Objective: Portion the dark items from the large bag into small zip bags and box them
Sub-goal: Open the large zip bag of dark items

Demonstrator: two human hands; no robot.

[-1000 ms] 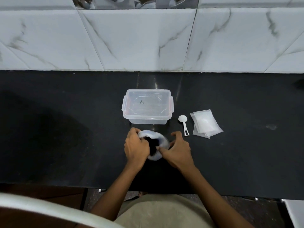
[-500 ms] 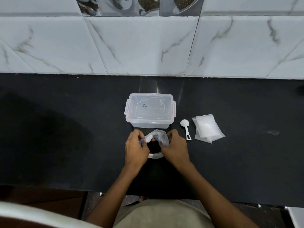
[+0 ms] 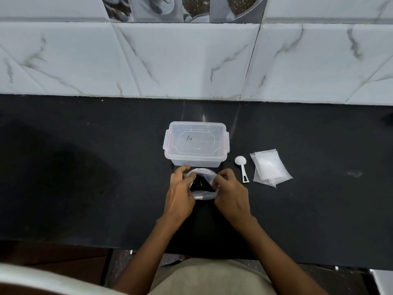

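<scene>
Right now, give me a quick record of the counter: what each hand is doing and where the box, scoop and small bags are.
left hand: grips left rim of large bag
right hand: pinches right rim of the bag
bag contents: dark items, mouth open
box: clear, lid on, behind the bag
scoop: white, right of box, untouched
small zip bags: stacked, right of scoop
surface: black counter

On the table [image 3: 85,167] there is one lidded clear box [image 3: 195,143], one white scoop [image 3: 241,165], one large bag [image 3: 204,184] of dark items held by two hands, and a stack of perhaps three small zip bags [image 3: 269,167].
</scene>
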